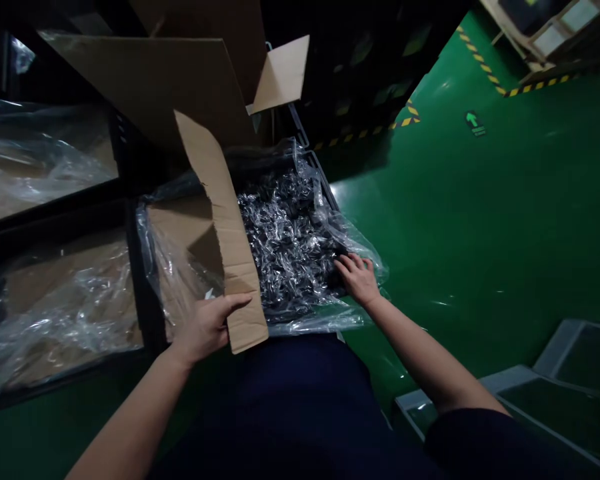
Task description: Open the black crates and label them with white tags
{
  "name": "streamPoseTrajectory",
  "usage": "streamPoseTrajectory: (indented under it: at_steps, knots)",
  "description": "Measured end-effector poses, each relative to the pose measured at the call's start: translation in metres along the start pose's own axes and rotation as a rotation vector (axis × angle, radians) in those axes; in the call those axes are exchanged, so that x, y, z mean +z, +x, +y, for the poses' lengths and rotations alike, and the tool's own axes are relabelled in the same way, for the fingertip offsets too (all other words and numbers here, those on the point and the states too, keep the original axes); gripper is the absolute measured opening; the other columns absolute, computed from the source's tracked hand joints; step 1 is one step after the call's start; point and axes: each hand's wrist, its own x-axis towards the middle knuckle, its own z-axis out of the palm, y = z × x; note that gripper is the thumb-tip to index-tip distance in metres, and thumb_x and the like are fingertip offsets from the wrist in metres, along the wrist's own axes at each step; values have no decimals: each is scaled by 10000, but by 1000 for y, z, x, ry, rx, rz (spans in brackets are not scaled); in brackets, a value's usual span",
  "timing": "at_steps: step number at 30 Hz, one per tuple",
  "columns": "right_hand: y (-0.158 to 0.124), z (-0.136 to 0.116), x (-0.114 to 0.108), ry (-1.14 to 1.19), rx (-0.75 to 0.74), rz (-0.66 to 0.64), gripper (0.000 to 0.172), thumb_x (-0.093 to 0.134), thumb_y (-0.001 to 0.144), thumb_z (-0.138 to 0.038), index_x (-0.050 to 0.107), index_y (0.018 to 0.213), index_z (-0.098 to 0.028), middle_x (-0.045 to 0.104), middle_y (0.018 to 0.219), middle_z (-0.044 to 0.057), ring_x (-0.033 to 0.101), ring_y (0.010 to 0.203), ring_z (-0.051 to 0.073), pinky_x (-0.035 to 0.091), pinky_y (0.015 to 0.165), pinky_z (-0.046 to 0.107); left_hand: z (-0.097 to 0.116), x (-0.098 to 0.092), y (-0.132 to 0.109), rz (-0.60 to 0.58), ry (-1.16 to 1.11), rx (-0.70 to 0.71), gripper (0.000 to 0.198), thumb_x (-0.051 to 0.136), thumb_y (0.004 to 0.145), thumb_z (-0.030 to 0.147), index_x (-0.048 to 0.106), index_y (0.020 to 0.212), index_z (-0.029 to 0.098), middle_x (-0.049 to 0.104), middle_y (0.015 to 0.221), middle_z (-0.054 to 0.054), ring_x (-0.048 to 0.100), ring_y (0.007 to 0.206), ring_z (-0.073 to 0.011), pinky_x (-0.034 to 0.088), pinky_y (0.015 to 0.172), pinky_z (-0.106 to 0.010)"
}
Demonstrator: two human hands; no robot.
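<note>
Forearms reached forward from the bottom of the view, over dark clothing. The left hand (207,327) gripped the near end of a long cardboard strip (225,233), fingers wrapped over its edge, and the strip rose tilted away from the person, standing as a divider across a bin (325,180) lined with a clear plastic bag (365,250). The right hand (359,277) lay with fingers spread and slack on a heap of small plastic-wrapped dark parts (285,240) filling the bin's right side; whether it pinched anything could not be told. Left of the strip, the bin's other half showed brown cardboard under the liner. Farther left sat two more bins (55,293) with crumpled clear plastic over cardboard. Beyond the strip, large cardboard flaps (155,80) stood open. To the right stretched a glossy green floor (505,220) with yellow-black hazard stripes (485,67) and a painted arrow (474,122).
</note>
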Motion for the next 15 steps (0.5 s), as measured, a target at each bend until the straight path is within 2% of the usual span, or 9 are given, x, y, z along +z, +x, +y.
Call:
streamPoseTrajectory:
  at_steps: [2,4,7,11,13,15]
  knots:
    - [10,-3,0,-31,-19,-49,401,401,991,-160,534,1369,-172,508,1411,81,250,1405,312,190,1072,502,0,0,-1,-2,-21,-7,349,605,893,254,518,1222,175,710,1025,-108,711,897,-177,584,786,-261]
    - [22,-6,-2,-42,-30,-131,390,381,984,-137,556,1332,-117,574,1305,123,210,1424,340,160,1092,538,-1,-1,-3,-14,-52,-21,386,624,882,256,513,1245,183,705,1053,-105,706,935,-176,579,822,-267]
    - [36,-9,-7,-33,-47,-196,354,377,978,-134,608,1243,-90,623,1167,142,251,1405,349,147,1110,555,-4,1,-6,-22,-79,-47,406,642,860,224,520,1245,182,703,1070,-102,702,956,-176,575,832,-265]
    - [36,-6,-15,-25,-67,-193,320,404,959,-131,636,1178,-101,639,1133,128,335,1352,330,189,1108,540,1,11,3,-19,-112,-94,359,634,843,220,575,1191,154,711,1064,-101,703,939,-182,567,821,-275]
    - [32,-2,-12,-34,-52,-171,310,433,931,-119,646,1156,-112,648,1130,122,377,1320,316,209,1104,533,8,22,19,-102,-161,-152,407,631,821,233,589,1220,165,700,1118,-91,689,991,-195,551,863,-296]
    - [30,3,-3,-55,-78,-117,333,431,904,-106,647,1157,-123,640,1188,121,400,1312,299,226,1098,538,13,37,43,-310,-150,-228,536,663,789,244,556,1312,193,673,1191,-83,662,1063,-214,530,904,-311]
